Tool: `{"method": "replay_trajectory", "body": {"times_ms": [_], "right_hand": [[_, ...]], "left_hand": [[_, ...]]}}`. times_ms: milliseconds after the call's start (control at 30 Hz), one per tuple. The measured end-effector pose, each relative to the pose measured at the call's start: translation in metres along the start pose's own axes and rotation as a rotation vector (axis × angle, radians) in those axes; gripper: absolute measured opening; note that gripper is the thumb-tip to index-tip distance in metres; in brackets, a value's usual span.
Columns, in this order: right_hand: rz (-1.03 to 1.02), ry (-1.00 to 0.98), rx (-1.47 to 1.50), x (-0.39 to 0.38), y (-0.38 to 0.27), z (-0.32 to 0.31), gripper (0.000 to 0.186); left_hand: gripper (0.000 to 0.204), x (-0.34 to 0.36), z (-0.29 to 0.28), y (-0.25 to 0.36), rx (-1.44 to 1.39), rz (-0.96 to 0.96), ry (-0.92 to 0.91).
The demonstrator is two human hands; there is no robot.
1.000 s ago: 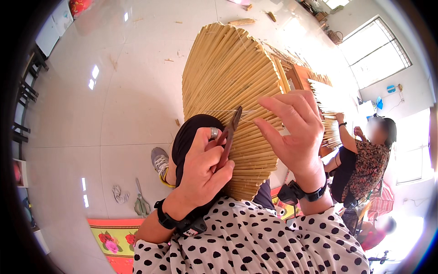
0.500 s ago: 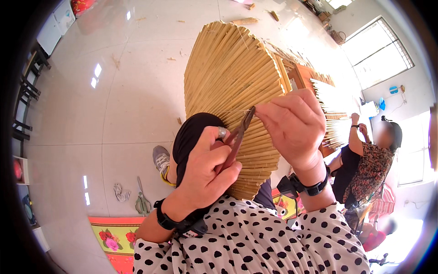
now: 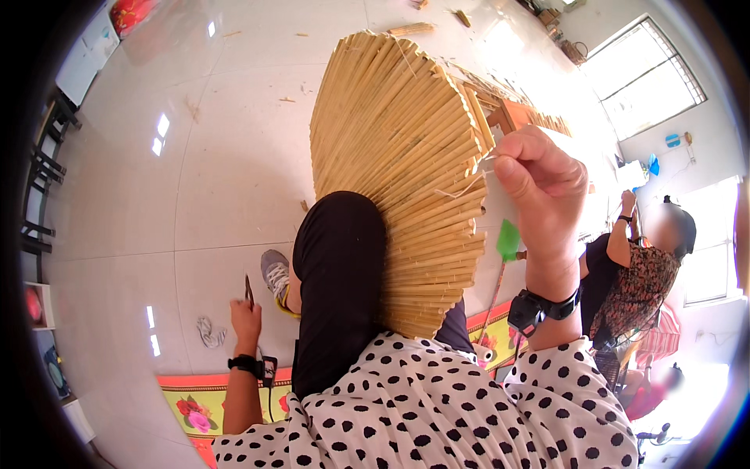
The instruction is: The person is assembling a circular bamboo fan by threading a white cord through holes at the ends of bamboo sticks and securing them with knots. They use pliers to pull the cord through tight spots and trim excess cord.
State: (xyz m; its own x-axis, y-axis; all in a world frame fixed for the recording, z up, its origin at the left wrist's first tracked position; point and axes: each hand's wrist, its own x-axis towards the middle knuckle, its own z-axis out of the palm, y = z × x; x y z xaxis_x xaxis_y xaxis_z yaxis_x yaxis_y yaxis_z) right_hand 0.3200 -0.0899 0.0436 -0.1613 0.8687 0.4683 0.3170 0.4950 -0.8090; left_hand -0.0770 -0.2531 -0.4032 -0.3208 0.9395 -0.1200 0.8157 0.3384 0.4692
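A fan-shaped mat of yellow straw-like stalks, joined side by side, rests against my dark trouser knee and lap. My right hand is raised at its right edge, thumb and forefinger pinched on a thin white thread that lies over the stalk ends. Low on the left, beside my knee, my left hand is closed on the pliers, whose dark jaws point up. Its palm side and the handles are hidden.
A crumpled pale cloth lies on the tiled floor by my left hand. A flowered mat is under me. Behind the stalks stands a brown wooden table. At right sits a co-worker in a patterned top; black stools line the left.
My left hand has taken the pliers off the thread and down to the left. My right hand has moved up and right with the thread. The scissors on the floor are now hidden.
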Motion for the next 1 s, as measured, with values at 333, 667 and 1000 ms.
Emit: {"method": "replay_trajectory", "body": {"times_ms": [333,667,1000], "right_hand": [[0.11,-0.067,0.29,-0.007,-0.012,-0.006,0.009],[0.145,-0.217,0.288,-0.005,-0.015,-0.001,0.007],[0.191,-0.278,0.328,-0.015,-0.024,0.018,0.005]], "left_hand": [[0.026,-0.091,0.067,-0.019,0.187,-0.12,-0.383],[0.023,0.074,-0.079,0.069,-0.308,0.217,0.236],[0.026,0.017,-0.25,0.378,-1.298,0.964,-0.036]]}}
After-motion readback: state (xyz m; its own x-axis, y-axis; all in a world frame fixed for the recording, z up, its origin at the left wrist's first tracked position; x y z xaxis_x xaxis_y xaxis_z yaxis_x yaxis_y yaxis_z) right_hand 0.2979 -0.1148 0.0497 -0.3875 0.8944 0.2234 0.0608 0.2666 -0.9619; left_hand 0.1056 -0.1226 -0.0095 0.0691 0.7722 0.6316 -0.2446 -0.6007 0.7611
